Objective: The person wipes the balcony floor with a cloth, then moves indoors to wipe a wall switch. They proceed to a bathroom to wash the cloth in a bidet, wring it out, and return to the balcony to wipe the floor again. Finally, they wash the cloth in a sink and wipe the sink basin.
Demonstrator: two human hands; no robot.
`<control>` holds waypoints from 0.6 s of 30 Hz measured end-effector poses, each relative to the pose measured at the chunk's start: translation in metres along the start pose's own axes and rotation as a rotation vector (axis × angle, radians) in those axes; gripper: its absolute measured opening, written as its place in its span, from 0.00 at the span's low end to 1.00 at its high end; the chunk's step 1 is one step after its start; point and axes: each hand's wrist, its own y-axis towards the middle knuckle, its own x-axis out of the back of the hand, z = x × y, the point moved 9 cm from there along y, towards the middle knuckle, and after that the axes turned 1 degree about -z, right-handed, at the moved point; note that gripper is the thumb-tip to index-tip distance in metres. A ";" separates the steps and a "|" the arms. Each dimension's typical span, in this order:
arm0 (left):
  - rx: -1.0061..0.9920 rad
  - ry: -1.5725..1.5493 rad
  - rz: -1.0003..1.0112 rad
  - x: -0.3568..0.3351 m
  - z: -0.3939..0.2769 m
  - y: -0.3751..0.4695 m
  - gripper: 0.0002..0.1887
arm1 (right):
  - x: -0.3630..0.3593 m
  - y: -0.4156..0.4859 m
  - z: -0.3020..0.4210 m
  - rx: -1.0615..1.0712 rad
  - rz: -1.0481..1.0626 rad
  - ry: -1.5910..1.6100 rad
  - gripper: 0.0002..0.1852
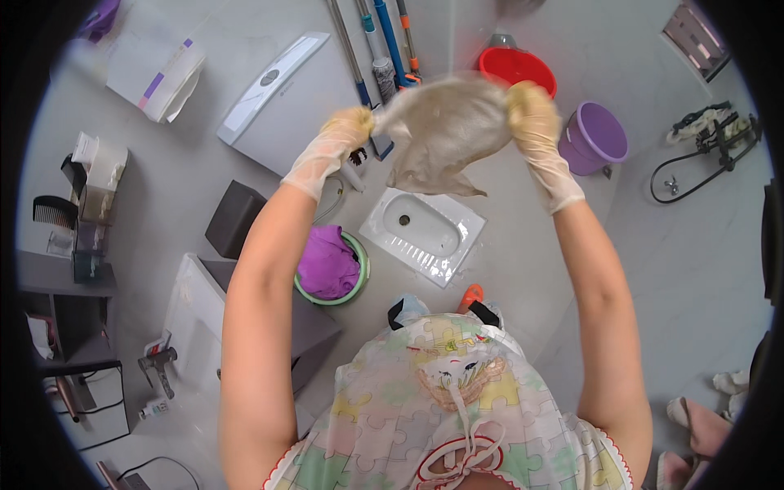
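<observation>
A greyish-beige cloth (450,131) is stretched in the air between my hands, its lower edge hanging loose and slightly blurred. My left hand (349,128), in a pale translucent glove, grips its left corner. On the other side my right hand (534,116), gloved the same way, clutches the right corner. Beneath the cloth, a white ceramic squat toilet (422,233) is set in the floor; the cloth hides part of the floor behind it.
A green-rimmed basin (366,278) holds purple fabric (327,260) beside my left forearm. Red basin (520,64) and purple bucket (594,138) stand beyond my right hand. Mop handles (386,37) lean near a white cistern (275,86). At left are a sink (193,306) and faucet (159,367).
</observation>
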 end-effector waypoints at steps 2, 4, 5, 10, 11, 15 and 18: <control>0.107 0.015 -0.103 0.008 0.012 -0.006 0.13 | -0.014 -0.008 0.008 0.003 0.132 -0.074 0.07; 0.104 -0.298 -0.185 0.013 0.018 -0.015 0.13 | 0.015 -0.020 0.011 -0.085 -0.226 0.104 0.06; 0.060 -0.473 -0.268 0.019 0.020 -0.021 0.13 | 0.025 -0.031 0.012 -0.114 -0.397 0.208 0.06; 0.015 -0.175 -0.142 0.002 0.027 -0.032 0.10 | -0.021 -0.040 0.032 0.017 0.004 0.079 0.06; 0.013 -0.311 -0.298 0.013 0.032 -0.034 0.10 | -0.016 -0.041 0.022 -0.063 -0.080 0.134 0.06; 0.152 0.030 0.158 -0.035 0.046 -0.041 0.10 | -0.041 -0.050 0.037 0.041 0.164 0.037 0.06; 0.042 -0.412 -0.267 0.001 0.036 -0.050 0.11 | -0.016 -0.054 0.041 -0.040 -0.088 0.150 0.06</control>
